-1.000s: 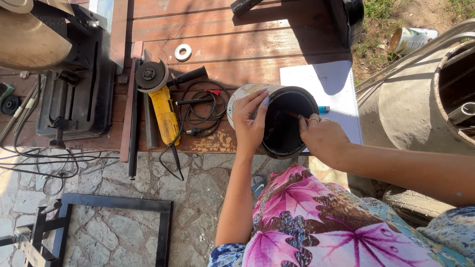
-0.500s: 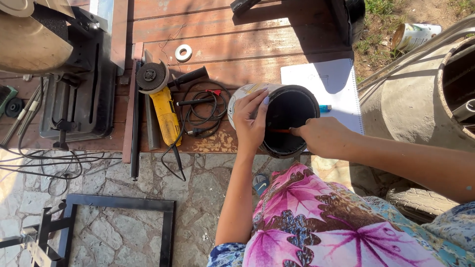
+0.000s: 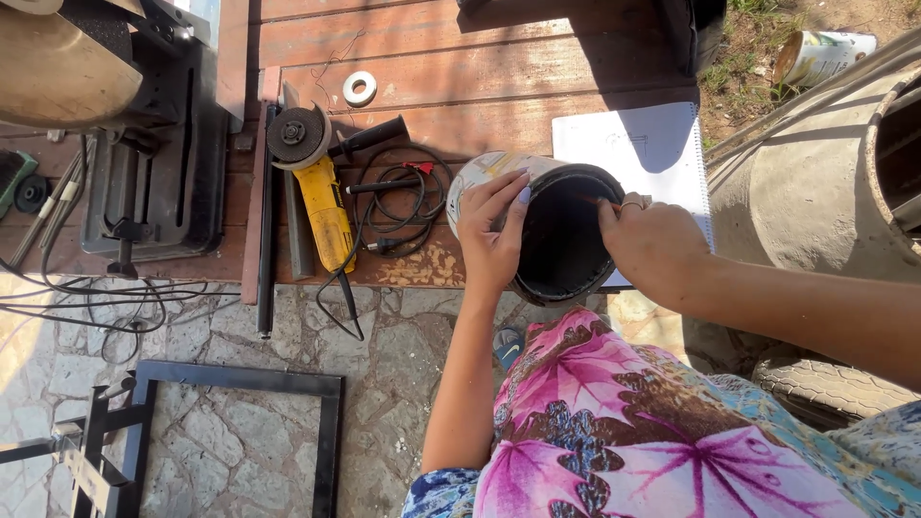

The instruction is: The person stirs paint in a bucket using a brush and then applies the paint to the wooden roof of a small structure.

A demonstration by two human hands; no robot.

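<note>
Head-camera view, looking down on a reddish-brown wooden plank bench (image 3: 460, 58) set over stone paving. At centre frame a round metal paint can with a black-coated interior (image 3: 561, 240) lies tipped at the near edge of the bench, its open mouth turned toward the viewer and its pale printed wall toward the upper left. The left hand (image 3: 491, 235) lies flat against the can's outer wall, fingers extended and pressed to the metal just beside the rim, steadying it; the forearm rises from the lower centre of the frame. The right hand (image 3: 652, 245) enters from the right, its fingers curled together at the rim's right side; whether they pinch a small tool or only the rim itself cannot be told. The step in hand appears to be work on the can's rim or interior while the other hand braces it; any further action there calls for the left hand to hold the can from rolling. Behind the can lies a white spiral-bound notebook (image 3: 643, 144). Left of centre rest a yellow-bodied angle grinder with a dark disc (image 3: 317, 182), a coiled black cable (image 3: 398, 206) and a small white tape roll (image 3: 360, 88). A black rectangular steel frame (image 3: 240, 379) lies on the paving at lower left.
</note>
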